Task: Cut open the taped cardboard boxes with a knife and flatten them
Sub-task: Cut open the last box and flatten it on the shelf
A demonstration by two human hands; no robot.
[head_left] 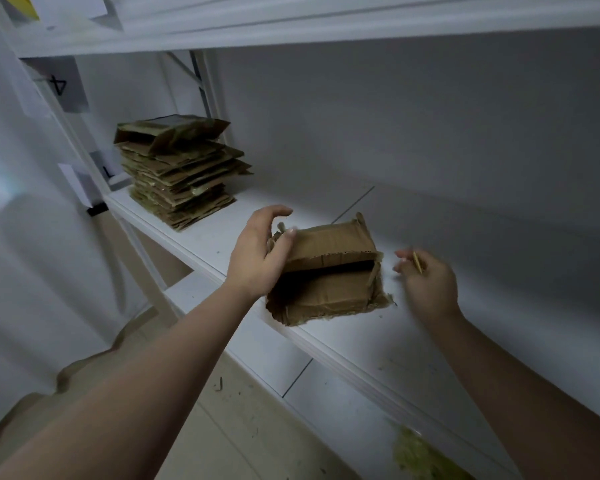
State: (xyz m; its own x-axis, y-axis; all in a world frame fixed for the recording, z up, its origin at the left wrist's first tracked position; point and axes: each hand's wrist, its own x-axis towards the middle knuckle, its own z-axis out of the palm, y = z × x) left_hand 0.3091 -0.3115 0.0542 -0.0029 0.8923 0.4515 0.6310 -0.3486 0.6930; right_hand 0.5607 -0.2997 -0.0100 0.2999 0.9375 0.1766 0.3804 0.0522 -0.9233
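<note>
Lying on the white shelf (413, 348), the cardboard box (326, 271) gaped, flaps ragged and creased. The left hand (260, 254) gripped its top flap; the right hand (426, 282) pinched a thin yellowish knife (417, 262).

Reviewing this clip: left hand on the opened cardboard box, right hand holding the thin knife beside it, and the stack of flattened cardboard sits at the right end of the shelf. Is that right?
Not quite. In the head view the stack of flattened cardboard sits at the left end of the shelf, not the right. The rest holds: the left hand is on the opened cardboard box, and the right hand holds the thin knife beside it.
</note>
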